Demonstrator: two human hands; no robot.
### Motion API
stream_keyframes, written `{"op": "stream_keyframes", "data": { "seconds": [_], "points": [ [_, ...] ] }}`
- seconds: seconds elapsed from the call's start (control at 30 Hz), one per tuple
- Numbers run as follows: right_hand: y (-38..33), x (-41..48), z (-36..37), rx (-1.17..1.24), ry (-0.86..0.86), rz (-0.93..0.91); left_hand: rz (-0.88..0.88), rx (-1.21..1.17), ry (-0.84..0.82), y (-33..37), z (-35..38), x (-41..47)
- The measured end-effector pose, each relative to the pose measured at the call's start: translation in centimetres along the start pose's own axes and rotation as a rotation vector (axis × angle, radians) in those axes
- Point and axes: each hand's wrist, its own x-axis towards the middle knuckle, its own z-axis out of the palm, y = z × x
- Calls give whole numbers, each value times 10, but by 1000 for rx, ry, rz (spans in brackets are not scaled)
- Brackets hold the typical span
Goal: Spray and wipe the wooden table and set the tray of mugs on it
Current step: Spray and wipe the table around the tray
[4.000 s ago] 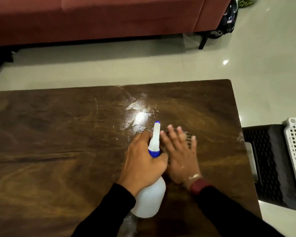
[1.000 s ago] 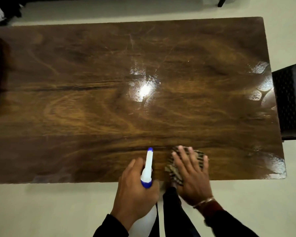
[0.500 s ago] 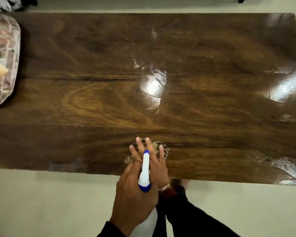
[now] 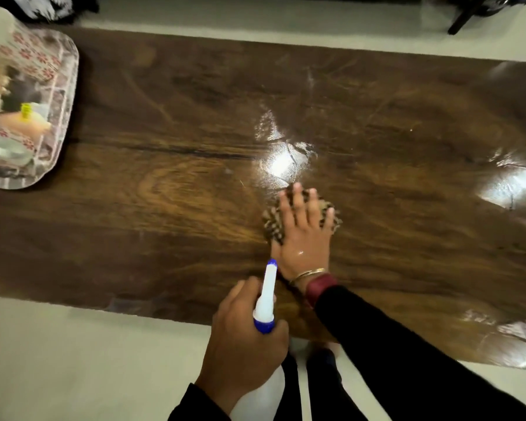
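Head camera looks down on one long wooden table (image 4: 164,214) that runs across the whole picture, with pale floor (image 4: 73,360) along its far and near edges. At the far left sits one patterned tray (image 4: 60,117), over the table's left end; what it carries is blurred, apart from a small yellow cap, and the mugs cannot be counted. From the tray to the middle the tabletop is bare brown grain, open room well apart from both hands. Near the middle one bright wet patch (image 4: 281,162) gleams just beyond the fingertips of the right hand. Two hands show, both in dark sleeves. The left hand (image 4: 240,338) hangs over the near edge of the table, its fingers wrapped round the neck of one white spray bottle (image 4: 267,294) with a blue collar and blue tip; the nozzle points toward the far side, and the bottle body hangs over the floor. Just to its right, the right hand (image 4: 304,238) lies flat on one checked brown cloth (image 4: 272,221), fingers (image 4: 296,205) straight and spread wide; the cloth peeps out on both sides of them and under the fingertips, pressed on the wood about midway between the two long edges. Further right, more wet sheen (image 4: 510,183) shines near the table's right end, and another near its front right corner.
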Motion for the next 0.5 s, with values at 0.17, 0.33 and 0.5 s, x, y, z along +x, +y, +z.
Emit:
{"op": "stream_keyframes", "data": {
  "seconds": [0.17, 0.33, 0.5],
  "points": [
    [-32, -65, 30, -73, -3, -311, 73, -40, 28, 28, -18, 35],
    [47, -51, -4, -12, -39, -91, 127, 36, -7, 43, -30, 67],
    [79, 77, -45, 87, 46, 315, 141, 71, -40, 55, -26, 88]
  ]
}}
